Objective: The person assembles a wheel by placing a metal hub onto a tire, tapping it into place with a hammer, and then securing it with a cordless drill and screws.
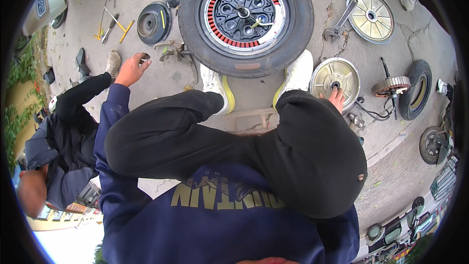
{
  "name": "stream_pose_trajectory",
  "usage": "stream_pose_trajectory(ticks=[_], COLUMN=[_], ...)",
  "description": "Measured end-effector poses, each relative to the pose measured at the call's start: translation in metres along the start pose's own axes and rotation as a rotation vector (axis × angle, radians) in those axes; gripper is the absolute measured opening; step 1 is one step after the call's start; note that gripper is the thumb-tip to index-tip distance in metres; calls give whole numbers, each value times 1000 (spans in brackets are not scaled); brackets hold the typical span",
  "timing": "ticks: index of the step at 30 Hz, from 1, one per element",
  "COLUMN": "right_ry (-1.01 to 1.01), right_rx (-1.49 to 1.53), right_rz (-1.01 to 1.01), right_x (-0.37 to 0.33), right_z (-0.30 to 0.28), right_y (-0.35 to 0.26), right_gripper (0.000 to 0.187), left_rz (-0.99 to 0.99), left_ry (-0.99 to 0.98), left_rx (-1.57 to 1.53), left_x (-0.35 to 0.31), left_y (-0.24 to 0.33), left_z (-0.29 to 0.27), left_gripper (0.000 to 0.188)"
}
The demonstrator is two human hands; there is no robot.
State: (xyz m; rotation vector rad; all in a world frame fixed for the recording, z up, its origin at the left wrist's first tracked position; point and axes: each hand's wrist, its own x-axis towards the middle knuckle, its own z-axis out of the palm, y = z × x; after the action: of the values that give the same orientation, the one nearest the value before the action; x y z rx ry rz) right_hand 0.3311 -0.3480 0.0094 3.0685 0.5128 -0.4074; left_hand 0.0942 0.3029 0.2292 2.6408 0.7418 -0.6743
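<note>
My left hand (131, 70) hovers over the ground at the left, fingers half curled around a small dark thing (145, 57) too small to name. Beside my right knee, my right hand (336, 99) has its fingers and thumb on a round metal motor cover (322, 74), close to its hub. Between my shoes stands a large tyre (195, 24) with a hub motor (243, 12) inside it. The motor's face shows a ring of red coils, a black centre and an axle. Next to my left hand lies a metal bracket-like part (177, 55).
A second motor cover (373, 14) and an adjustable wrench (342, 19) lie at the upper right. Farther right are a motor stator with cable (391, 87) and a small tyre (415, 90). At the upper left are a round dark hub (153, 23) and T-handled tools (112, 25). Another person (63, 137) sits at my left.
</note>
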Motion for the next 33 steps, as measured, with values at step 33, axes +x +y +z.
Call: stream_pose_trajectory(ticks=[33], right_ry=[31], right_rx=[1290], right_rz=[-340], right_x=[32], right_z=[-441], right_y=[30], right_gripper=[38], left_rz=[658], left_ry=[463], left_rx=[-346], left_x=[-88], left_y=[206], left_z=[-134], left_gripper=[36])
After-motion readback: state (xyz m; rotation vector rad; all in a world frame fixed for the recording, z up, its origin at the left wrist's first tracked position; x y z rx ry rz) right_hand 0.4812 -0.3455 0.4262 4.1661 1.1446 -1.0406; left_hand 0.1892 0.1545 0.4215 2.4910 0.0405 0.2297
